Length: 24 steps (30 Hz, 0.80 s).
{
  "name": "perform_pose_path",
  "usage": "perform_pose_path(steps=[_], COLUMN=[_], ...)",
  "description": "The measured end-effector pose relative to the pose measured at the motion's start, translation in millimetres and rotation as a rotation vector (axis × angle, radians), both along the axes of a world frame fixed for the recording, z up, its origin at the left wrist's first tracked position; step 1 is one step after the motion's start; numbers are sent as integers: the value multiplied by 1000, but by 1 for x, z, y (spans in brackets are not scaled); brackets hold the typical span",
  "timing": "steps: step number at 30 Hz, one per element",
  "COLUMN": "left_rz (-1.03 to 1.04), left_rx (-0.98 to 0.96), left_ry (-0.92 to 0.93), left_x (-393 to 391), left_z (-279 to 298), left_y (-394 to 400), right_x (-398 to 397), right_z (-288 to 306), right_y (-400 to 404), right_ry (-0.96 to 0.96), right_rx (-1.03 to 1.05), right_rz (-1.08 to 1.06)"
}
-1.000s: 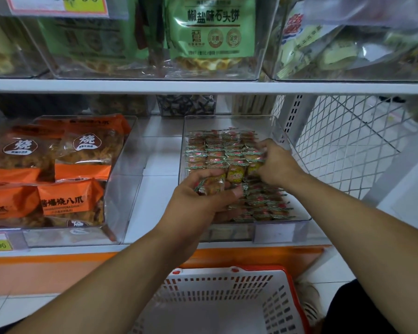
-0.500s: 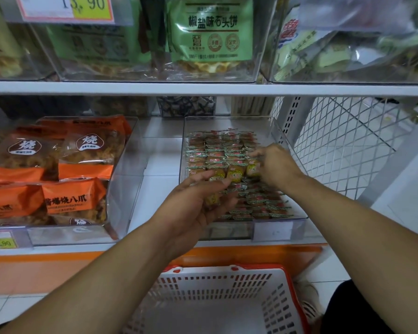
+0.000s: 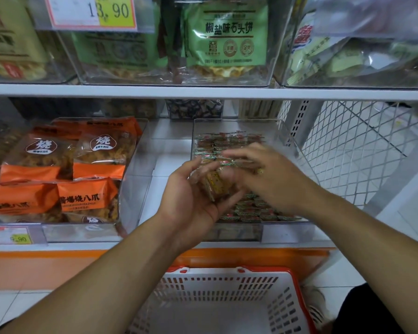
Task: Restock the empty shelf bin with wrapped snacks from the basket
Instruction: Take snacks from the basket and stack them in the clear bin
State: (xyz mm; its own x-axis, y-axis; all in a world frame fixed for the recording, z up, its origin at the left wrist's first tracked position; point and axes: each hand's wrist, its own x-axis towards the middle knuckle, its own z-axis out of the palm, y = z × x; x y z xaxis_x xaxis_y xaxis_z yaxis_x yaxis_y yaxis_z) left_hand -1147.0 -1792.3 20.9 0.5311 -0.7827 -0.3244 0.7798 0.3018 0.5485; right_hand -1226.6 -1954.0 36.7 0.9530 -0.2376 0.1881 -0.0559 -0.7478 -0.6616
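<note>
Right hand (image 3: 273, 174) lifted off snack rows, fingers spread, blurred; left hand (image 3: 193, 198) palm-up, cupping wrapped snacks (image 3: 217, 185); over bin (image 3: 287, 227)

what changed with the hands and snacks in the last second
The right hand left the snack rows in the bin and came back over the left hand, apparently reaching for the snacks it holds; blur hides its grip. The left hand turned palm-up, holding its small stack all along. The rows in the bin, the orange bags and the basket stayed put.
</note>
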Motion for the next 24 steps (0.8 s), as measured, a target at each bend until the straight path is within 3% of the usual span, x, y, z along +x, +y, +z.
perform_pose_path(steps=[3,9,11,16,18,24], left_rz=[-89,-219,-241,-205,-211,-200], left_rx=[18,76,120,231,251,256], left_ry=[-76,-146,-137,-199,-234,-266], left_x=[-3,-8,-8,-10,-10,-8], left_z=[-1,-5,-6,-9,-11,-17], left_y=[-1,-2,-2,-4,-5,-8], right_x=[-7,-14,-16,-12,-5,18], right_z=[-6,-1,2,-12,-25,-47], right_y=[17,-6,-24,-60,-65,-73], right_ry=[88,-74,-104,151,205,118], right_rx=[1,447,505,33,-67,-220], right_rz=[69,-161,-237,-370,-377,-437])
